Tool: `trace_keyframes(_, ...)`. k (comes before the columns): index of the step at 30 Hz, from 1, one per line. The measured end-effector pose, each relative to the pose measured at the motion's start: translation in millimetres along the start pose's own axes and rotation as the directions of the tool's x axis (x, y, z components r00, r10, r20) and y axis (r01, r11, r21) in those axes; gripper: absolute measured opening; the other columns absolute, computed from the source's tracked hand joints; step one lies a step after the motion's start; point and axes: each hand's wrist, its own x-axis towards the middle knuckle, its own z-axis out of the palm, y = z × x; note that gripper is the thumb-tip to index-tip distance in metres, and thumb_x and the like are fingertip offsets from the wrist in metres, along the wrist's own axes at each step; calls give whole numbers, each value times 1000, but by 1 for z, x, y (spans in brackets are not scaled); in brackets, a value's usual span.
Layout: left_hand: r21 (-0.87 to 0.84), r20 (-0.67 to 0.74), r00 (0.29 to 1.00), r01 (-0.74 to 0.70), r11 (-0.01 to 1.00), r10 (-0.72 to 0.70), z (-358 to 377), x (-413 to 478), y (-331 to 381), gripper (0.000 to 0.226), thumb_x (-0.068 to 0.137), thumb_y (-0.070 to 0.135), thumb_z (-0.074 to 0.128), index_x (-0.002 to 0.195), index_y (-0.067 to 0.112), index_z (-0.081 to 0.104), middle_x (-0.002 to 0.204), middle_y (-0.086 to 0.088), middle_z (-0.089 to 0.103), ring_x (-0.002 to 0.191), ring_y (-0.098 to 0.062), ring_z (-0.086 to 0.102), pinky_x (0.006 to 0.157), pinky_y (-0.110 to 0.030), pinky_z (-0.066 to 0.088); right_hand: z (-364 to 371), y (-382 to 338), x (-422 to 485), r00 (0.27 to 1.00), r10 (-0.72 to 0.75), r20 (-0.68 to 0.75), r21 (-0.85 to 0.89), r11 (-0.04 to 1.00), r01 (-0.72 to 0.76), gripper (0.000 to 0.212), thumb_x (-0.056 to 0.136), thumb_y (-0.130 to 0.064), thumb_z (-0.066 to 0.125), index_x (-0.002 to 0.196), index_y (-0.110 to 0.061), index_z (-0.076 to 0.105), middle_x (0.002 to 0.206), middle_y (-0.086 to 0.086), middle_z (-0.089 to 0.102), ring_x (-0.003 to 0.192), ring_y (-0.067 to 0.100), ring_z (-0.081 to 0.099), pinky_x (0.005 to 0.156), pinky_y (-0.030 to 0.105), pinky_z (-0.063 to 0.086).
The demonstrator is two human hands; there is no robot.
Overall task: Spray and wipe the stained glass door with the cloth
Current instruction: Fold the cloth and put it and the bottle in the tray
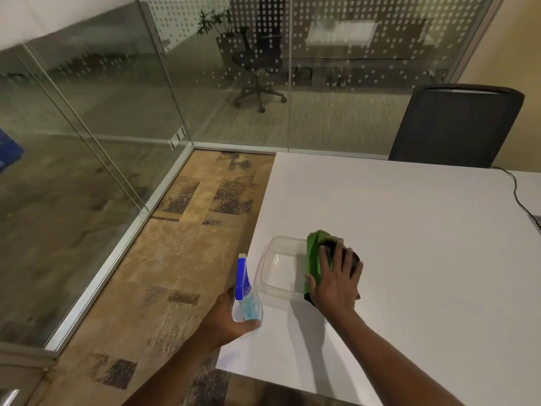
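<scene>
My left hand (231, 319) grips a clear spray bottle (247, 303) with a blue trigger head and pale blue liquid, at the white table's left edge. My right hand (336, 276) lies with spread fingers on a green cloth (314, 253) that is bunched over a dark object on the table. The glass door (58, 183) stands to the left, across a strip of carpet.
An empty clear plastic container (278, 265) sits on the white table (409, 230) between bottle and cloth. A black chair (456, 124) stands behind the table. A cable (518, 194) runs along the right edge. Glass walls (234, 68) close off the far side.
</scene>
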Motion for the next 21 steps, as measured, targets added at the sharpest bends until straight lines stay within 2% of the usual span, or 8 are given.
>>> trace_keyframes(3, -100, -157, 988, -15, 995, -1, 15, 3, 4, 123, 52, 85, 80, 149, 21, 39, 145, 1, 54, 135, -22, 54, 115, -46, 47, 12, 2, -7, 997, -69, -32, -13, 998, 69, 82, 88, -51, 56, 160, -22, 31, 170, 21, 10, 155, 50, 10, 122, 68, 1)
trace_keyframes(4, -113, -217, 976, -36, 993, 11, 18, 4, 7, 121, 53, 84, 79, 148, 18, 42, 141, -2, 57, 130, -24, 57, 113, -46, 49, 16, 2, -8, 993, -112, -42, -24, 993, 112, 78, 91, -49, 50, 161, -23, 29, 171, 19, 9, 156, 48, 7, 123, 68, -1)
trace_keyframes(6, -143, -310, 951, -52, 988, 5, 22, 4, 16, 109, 60, 67, 86, 143, 8, 48, 135, -9, 63, 124, -31, 61, 112, -51, 49, 24, 2, -8, 985, -168, 27, -32, 985, 169, 67, 96, -47, 36, 159, -23, 35, 170, 16, 17, 155, 46, 16, 123, 67, 10)
trace_keyframes(7, -131, -358, 934, -51, 990, 0, 24, 4, 20, 100, 64, 52, 91, 141, 3, 51, 133, -13, 65, 123, -34, 63, 112, -53, 48, 28, 2, -7, 981, -155, 113, -20, 987, 159, 64, 99, -48, 29, 158, -24, 37, 169, 14, 22, 154, 45, 21, 122, 65, 17)
trace_keyframes(9, -90, -426, 905, -46, 995, 3, 27, 5, 25, 86, 68, 28, 95, 137, -3, 54, 128, -17, 67, 120, -36, 64, 113, -53, 47, 35, 3, -6, 957, -106, 269, -5, 994, 112, 62, 104, -52, 21, 160, -28, 31, 170, 11, 22, 154, 41, 21, 122, 60, 20)
trace_keyframes(13, -150, -412, 908, 10, 989, -71, 25, 7, 29, 79, 71, 22, 94, 136, 0, 54, 126, -16, 67, 118, -34, 64, 112, -49, 48, 42, 3, 5, 931, -91, 354, 31, 996, 86, 61, 105, -52, 20, 161, -29, 26, 170, 10, 20, 155, 39, 18, 124, 56, 14)
trace_keyframes(17, -165, -412, 905, 42, 985, -107, 20, 6, 39, 72, 75, 26, 92, 133, 2, 57, 121, -15, 69, 113, -32, 66, 106, -50, 51, 41, 1, 19, 909, -92, 407, 53, 996, 77, 61, 106, -51, 21, 162, -28, 23, 171, 10, 15, 156, 40, 15, 125, 55, 9)
trace_keyframes(21, -166, -400, 914, -5, 986, -62, -1, 5, 68, 47, 77, 24, 90, 114, 11, 65, 104, -10, 73, 99, -28, 70, 95, -47, 57, 40, 1, 27, 874, -99, 476, 80, 994, 70, 60, 107, -49, 23, 161, -25, 26, 170, 11, 18, 155, 40, 16, 125, 54, 10)
